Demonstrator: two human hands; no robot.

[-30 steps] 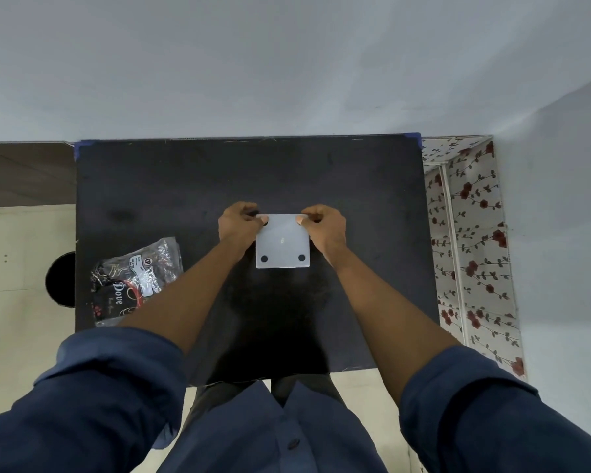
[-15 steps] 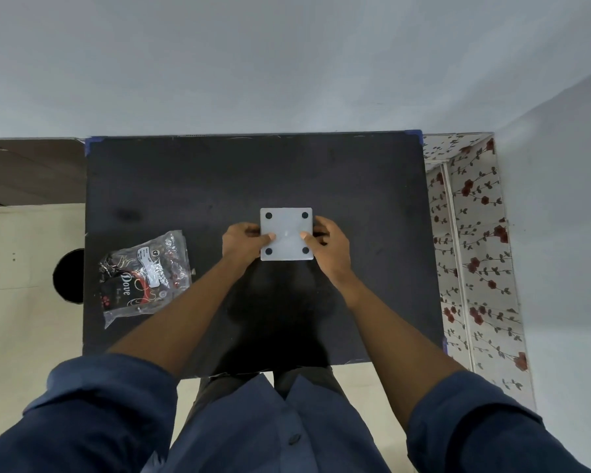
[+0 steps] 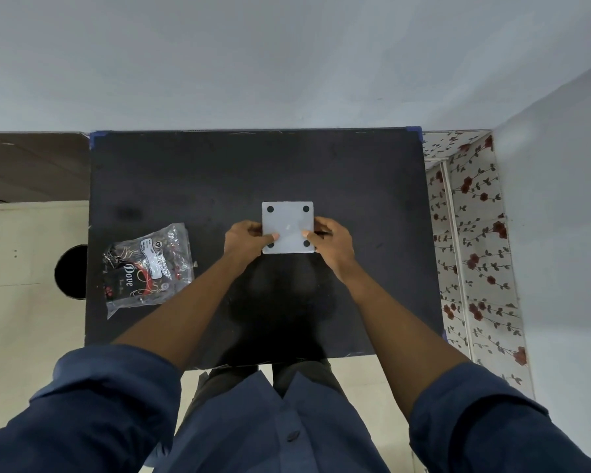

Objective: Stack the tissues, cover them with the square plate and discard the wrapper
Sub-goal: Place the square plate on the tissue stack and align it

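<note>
Your rolled dark-blue sleeves [image 3: 110,397] sit nearest. On the black table [image 3: 355,172], your left hand [image 3: 244,238] and right hand [image 3: 333,242] pinch the pale square plastic plate [image 3: 287,225] at its near corners — thumbs on top. The crinkled clear-and-black wrapper [image 3: 149,269] lies well apart — to your left.

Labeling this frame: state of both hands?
Left hand: closed on square plate, left edge.
Right hand: closed on the plate's right edge.

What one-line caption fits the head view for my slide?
Both hands, left hand and right hand, grip the square plate on the black table; wrapper lies at left.
</note>
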